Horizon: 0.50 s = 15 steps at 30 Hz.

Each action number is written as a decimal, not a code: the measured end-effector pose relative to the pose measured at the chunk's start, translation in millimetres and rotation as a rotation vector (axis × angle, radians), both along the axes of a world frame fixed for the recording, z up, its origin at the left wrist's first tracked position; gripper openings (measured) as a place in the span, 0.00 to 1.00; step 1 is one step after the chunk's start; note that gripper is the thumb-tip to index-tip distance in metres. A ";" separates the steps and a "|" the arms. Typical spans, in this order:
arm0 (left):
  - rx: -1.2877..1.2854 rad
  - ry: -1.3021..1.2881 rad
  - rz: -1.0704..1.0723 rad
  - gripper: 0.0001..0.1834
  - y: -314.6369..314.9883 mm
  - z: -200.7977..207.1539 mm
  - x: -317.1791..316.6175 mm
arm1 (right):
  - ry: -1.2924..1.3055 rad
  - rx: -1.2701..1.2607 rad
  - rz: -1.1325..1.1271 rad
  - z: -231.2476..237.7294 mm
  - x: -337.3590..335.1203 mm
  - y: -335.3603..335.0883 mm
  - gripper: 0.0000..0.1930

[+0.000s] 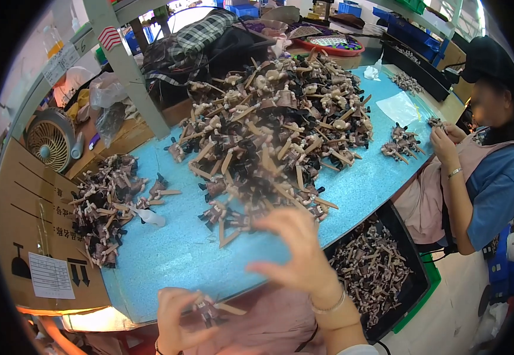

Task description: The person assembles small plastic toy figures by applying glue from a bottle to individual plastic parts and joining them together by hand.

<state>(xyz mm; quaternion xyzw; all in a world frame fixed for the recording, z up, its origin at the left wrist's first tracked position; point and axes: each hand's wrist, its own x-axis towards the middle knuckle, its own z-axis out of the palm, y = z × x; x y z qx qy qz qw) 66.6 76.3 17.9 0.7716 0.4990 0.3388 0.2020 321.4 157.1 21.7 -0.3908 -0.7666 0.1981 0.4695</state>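
My left hand (176,321) is at the table's near edge, its fingers closed on a small toy figure (206,309) with a brown body, dark legs and a flat tan piece sticking out to one side. Over the tabletop, my right hand (300,255) is blurred by motion. Its thumb and fingers are apart, and I see nothing between them. Just beyond its fingertips lies the near edge of a large heap of similar figures (280,118). A white squeeze bottle (150,218) with a thin nozzle lies left of the heap, against a smaller pile of figures (100,219).
A cardboard box (38,236) borders the blue tabletop (174,260) at left, with a fan (50,141) behind it. A black bin of figures (375,266) stands below the right edge. At right, a co-worker (476,160) handles a piece beside a small group of figures (402,144).
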 end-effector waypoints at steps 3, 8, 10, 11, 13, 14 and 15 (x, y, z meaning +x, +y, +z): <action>-0.038 -0.002 0.041 0.34 -0.8 -0.1 -1.1 | -0.200 0.114 -0.285 8.9 0.8 29.5 0.24; 0.004 0.059 0.025 0.33 1.3 -4.3 2.4 | -0.347 0.104 -0.627 -8.0 -5.8 60.1 0.15; 0.013 0.061 0.023 0.33 1.2 -5.0 1.4 | -0.353 0.107 -0.625 -6.9 -9.1 61.9 0.14; 0.024 0.065 0.018 0.33 1.4 -5.3 0.6 | -0.309 0.087 -0.613 -7.7 -9.8 62.3 0.14; 0.028 0.059 0.021 0.33 1.7 -7.4 -2.2 | -0.267 0.072 -0.592 -10.6 -10.4 63.1 0.14; 0.033 0.058 0.020 0.33 1.7 -8.0 -3.7 | -0.237 0.070 -0.607 -13.1 -10.8 62.8 0.14; 0.033 0.052 0.023 0.33 1.3 -8.5 -3.9 | -0.210 0.066 -0.625 -15.2 -9.6 62.3 0.13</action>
